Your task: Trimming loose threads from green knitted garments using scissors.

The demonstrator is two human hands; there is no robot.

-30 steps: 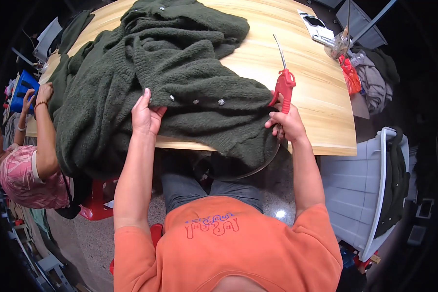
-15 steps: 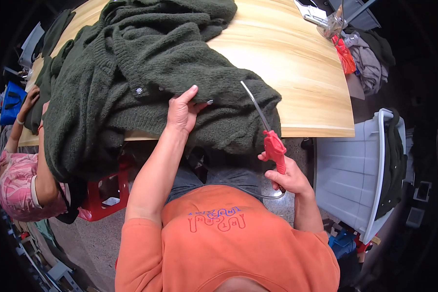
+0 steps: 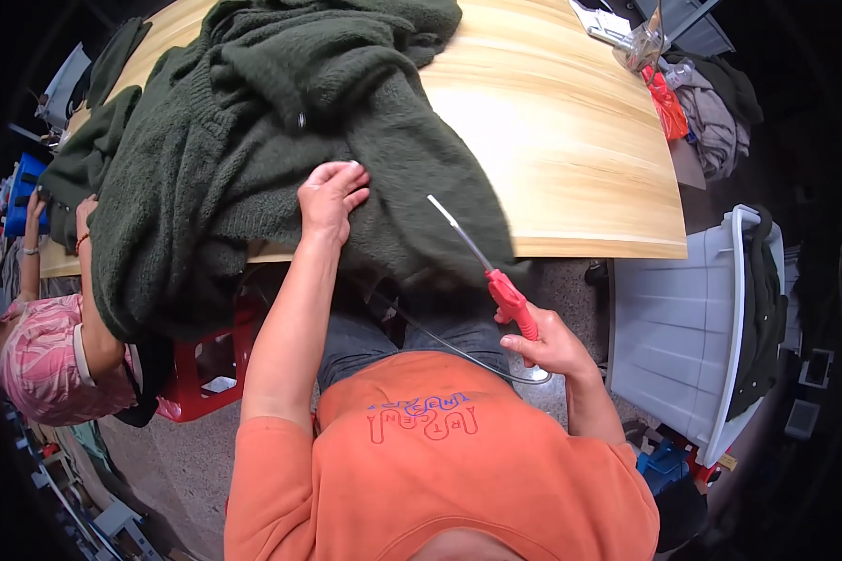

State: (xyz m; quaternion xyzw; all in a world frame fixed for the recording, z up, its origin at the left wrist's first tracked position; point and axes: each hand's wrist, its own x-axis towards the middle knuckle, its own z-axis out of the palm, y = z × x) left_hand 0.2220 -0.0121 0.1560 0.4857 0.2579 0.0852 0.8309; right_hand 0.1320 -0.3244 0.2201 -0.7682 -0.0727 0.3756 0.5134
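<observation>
A dark green knitted cardigan [image 3: 253, 159] lies in folds on the table and hangs over its front edge. One shiny button [image 3: 301, 121] shows on an upper fold. My left hand [image 3: 329, 198] is on the lower part of the knit, its fingers curled and closed on the cloth. In my right hand [image 3: 552, 338] is a red air blow gun [image 3: 508, 294], gripped by its handle. The gun's long thin metal nozzle slants up and left, its tip over the cardigan. A grey hose [image 3: 440, 344] runs from the handle across my lap.
The wooden table [image 3: 552, 140] ends in front of me. A grey-white bin [image 3: 674, 327] with dark knitwear stands at right. Another person in a pink top [image 3: 51, 355] handles green knitwear at left, beside a red stool [image 3: 210, 360]. A red bag [image 3: 664, 103] lies at the far right.
My left hand has moved slightly left and its thumb has drawn in. The cardigan has shifted and refolded, its right part blurred. The blow gun has moved a little left.
</observation>
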